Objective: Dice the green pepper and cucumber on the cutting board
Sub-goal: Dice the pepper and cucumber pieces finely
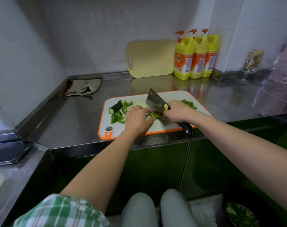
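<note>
A white cutting board (133, 130) with an orange rim lies on the steel counter. My right hand (178, 112) grips the dark handle of a cleaver (154, 102), whose blade stands on the board over a green pepper strip (154, 115). My left hand (138, 119) holds that strip down with curled fingers, right beside the blade. Larger pepper pieces (119, 117) and a cucumber chunk (115, 107) lie at the board's left. A small heap of diced pepper (189, 104) sits at the far right of the board.
A yellow cutting board (150, 58) leans on the back wall beside three yellow detergent bottles (196, 56). A folded cloth (84, 87) lies at the back left. A glass (251, 63) stands at the right. A dark bowl (247, 208) with chopped greens sits low right.
</note>
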`<state>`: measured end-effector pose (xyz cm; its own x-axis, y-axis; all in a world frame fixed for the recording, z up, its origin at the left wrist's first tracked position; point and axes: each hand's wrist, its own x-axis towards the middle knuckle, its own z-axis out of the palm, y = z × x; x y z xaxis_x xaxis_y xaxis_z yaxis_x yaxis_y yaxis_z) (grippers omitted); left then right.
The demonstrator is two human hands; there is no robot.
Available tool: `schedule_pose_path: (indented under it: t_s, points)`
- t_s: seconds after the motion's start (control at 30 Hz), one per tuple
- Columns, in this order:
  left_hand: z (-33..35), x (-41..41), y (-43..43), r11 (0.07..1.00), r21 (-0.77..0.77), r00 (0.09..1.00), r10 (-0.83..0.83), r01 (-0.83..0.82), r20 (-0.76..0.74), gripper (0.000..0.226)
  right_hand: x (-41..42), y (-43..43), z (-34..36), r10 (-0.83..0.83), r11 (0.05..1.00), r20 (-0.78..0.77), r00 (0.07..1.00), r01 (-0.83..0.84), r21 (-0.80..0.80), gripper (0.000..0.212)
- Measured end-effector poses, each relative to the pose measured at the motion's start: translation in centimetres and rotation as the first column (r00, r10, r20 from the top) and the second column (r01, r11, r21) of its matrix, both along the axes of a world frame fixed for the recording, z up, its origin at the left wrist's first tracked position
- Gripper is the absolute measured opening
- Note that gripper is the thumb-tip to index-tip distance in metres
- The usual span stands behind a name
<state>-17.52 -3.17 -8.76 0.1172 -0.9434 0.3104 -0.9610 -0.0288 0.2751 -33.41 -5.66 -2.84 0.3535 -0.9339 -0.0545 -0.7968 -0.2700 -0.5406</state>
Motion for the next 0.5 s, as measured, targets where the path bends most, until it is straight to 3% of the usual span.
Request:
schedule_pose_path:
  t_s: [0.13, 0.2, 0.3, 0.4, 0.5]
  points:
    - [-0.3, -0.4, -0.1, 0.999, -0.014, 0.999, 0.038, -0.038, 0.006, 0.051, -0.3, -0.1, 0.6, -0.011, 0.999, -0.015, 1.000, 0.010, -0.044, 0.021]
    - [-0.4, -0.3, -0.2, 0.997, -0.047, 0.996, 0.059, -0.063, -0.072, 0.054, -0.6, -0.2, 1.0, 0.006, 0.999, -0.020, 1.000, -0.007, -0.053, 0.019]
    - [-0.1, -0.2, -0.1, 0.989, -0.092, 0.977, 0.097, -0.116, -0.190, 0.047, -0.7, 0.2, 1.6, 0.041, 0.998, -0.033, 0.999, -0.043, -0.052, 0.016]
    - [0.1, -0.3, -0.1, 0.979, -0.084, 0.969, 0.169, -0.186, -0.180, 0.031, -0.5, 0.7, 1.6, 0.061, 0.995, -0.080, 0.995, -0.068, -0.079, 0.017]
    - [0.2, -0.7, -0.2, 0.963, -0.054, 0.947, 0.247, -0.263, -0.203, 0.031, -0.5, 0.9, 1.6, 0.068, 0.991, -0.139, 0.988, -0.083, -0.101, 0.013]
